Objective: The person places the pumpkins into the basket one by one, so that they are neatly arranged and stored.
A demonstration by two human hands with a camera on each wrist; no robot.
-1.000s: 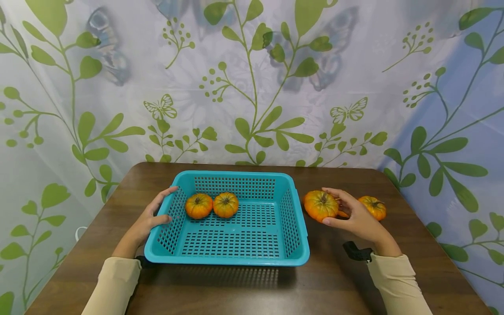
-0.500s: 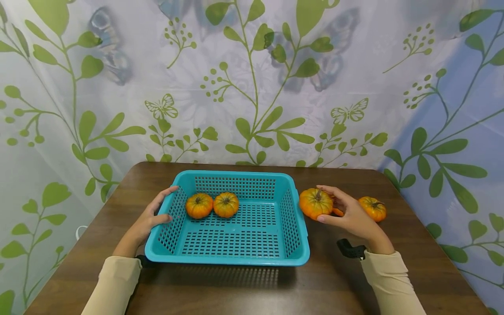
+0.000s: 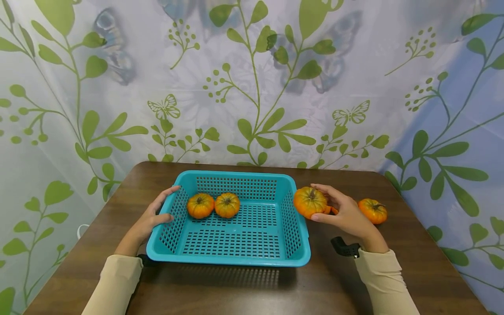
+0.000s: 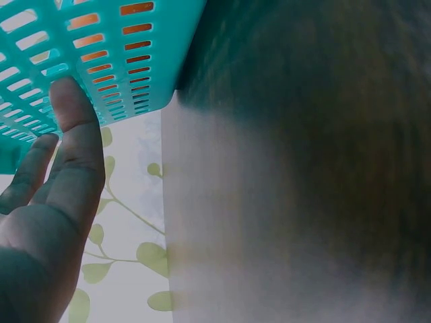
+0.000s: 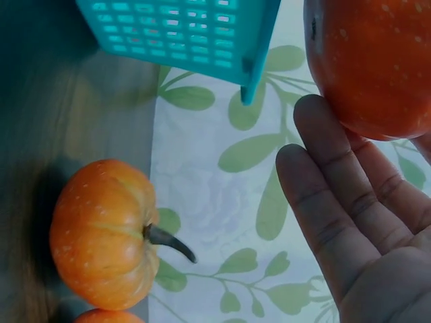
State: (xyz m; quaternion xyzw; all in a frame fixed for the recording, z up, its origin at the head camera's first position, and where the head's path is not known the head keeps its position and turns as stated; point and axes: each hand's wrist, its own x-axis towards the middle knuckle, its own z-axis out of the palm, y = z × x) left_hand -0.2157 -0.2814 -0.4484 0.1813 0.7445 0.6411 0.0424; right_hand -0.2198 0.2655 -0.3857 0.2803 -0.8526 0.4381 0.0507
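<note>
A turquoise plastic basket point(image 3: 232, 261) with slotted walls sits on the table. Two small orange pumpkins, one on the left point(image 3: 200, 205) and one to its right point(image 3: 227, 205), lie side by side inside it. My left hand point(image 3: 151, 218) grips the basket's left rim; the left wrist view shows fingers against the outer wall. My right hand point(image 3: 344, 214) holds another orange pumpkin point(image 3: 310, 202) by its side, raised at the basket's right rim. In the right wrist view this pumpkin point(image 5: 377, 67) hangs above the fingers, apart from the pumpkin point(image 5: 104, 235) on the table.
On the brown wooden table point(image 3: 220, 293), a pumpkin point(image 3: 372, 211) lies right of my right hand. Another orange pumpkin point(image 3: 333, 211) is mostly hidden behind that hand. A patterned leaf-and-butterfly curtain point(image 3: 220, 100) hangs behind the table.
My right hand has moved left with the pumpkin, from beside the basket to its right rim. The left hand keeps its place on the basket.
</note>
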